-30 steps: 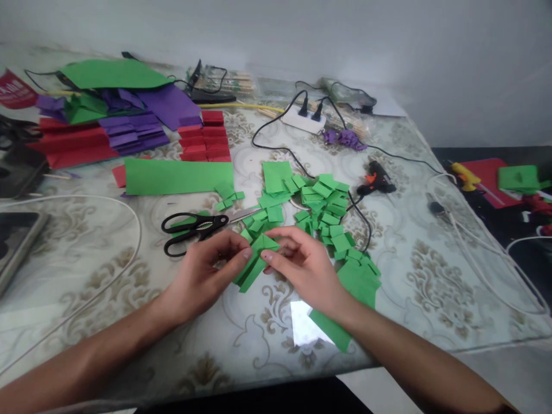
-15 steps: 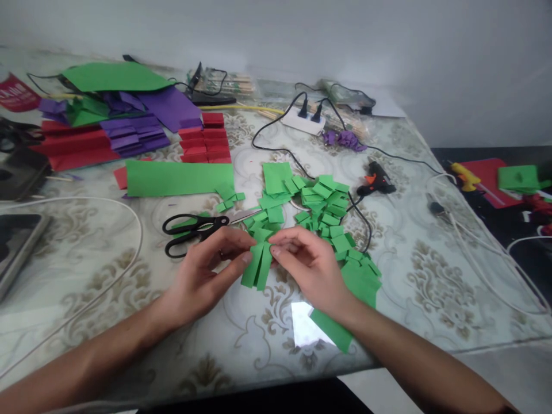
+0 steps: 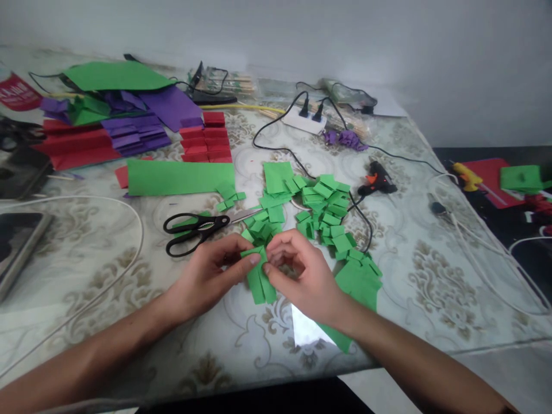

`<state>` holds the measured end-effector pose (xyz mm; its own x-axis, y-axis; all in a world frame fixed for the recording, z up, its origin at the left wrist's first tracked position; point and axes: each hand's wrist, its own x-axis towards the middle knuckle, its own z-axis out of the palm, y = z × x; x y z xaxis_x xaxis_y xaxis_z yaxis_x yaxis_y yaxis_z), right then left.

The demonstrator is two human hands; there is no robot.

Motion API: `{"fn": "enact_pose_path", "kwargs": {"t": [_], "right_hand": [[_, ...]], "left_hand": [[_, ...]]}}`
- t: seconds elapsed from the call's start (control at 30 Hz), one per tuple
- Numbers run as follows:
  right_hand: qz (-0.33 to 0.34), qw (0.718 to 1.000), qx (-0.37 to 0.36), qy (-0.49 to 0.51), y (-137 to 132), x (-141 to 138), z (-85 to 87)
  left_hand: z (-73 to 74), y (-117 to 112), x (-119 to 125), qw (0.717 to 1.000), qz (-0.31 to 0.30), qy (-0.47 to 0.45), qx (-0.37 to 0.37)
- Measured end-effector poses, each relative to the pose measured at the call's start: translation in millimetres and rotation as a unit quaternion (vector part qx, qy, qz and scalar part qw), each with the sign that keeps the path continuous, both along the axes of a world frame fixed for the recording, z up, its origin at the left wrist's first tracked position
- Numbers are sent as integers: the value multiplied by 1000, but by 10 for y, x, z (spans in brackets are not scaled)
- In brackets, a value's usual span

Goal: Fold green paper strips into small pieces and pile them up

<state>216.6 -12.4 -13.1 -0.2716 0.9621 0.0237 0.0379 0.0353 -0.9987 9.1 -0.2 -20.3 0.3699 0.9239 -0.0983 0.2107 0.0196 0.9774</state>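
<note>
Between my two hands is a small piece of green paper (image 3: 261, 283) with slits, its cut strips hanging toward me. My left hand (image 3: 218, 267) pinches its upper left side between thumb and fingers. The thumb and fingertips of my right hand (image 3: 302, 276) close on its upper right edge. Just beyond my fingers lies a heap of small green paper pieces (image 3: 330, 201). Black-handled scissors (image 3: 198, 227) rest beside my left hand, blades pointing right. Larger green paper (image 3: 357, 284) lies partly hidden under my right wrist.
A long green strip (image 3: 181, 178), folded red paper (image 3: 206, 138) and purple paper (image 3: 135, 135) lie at the back left. A black glue gun (image 3: 376, 179) sits at right, its cable near the green pieces. A white power strip (image 3: 304, 121) stands at the back.
The slit green paper has come slightly nearer to me and tilted, its strips swinging to the right. Both hands have shifted their grip around its top.
</note>
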Motion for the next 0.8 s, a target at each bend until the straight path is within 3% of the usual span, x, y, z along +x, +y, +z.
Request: {"fn": "enact_pose_path", "kwargs": {"t": [0.27,0.57,0.8], "right_hand": [[45,994,-98,-10,46,5,-37],[50,994,-73,-59,5,27,-44],[35,994,-91,-38,32,24,-9]], "left_hand": [[98,3,32,999,45,-3,-7],[57,7,13,999,-9,36,19],[95,11,21,999,43,20,27]]}}
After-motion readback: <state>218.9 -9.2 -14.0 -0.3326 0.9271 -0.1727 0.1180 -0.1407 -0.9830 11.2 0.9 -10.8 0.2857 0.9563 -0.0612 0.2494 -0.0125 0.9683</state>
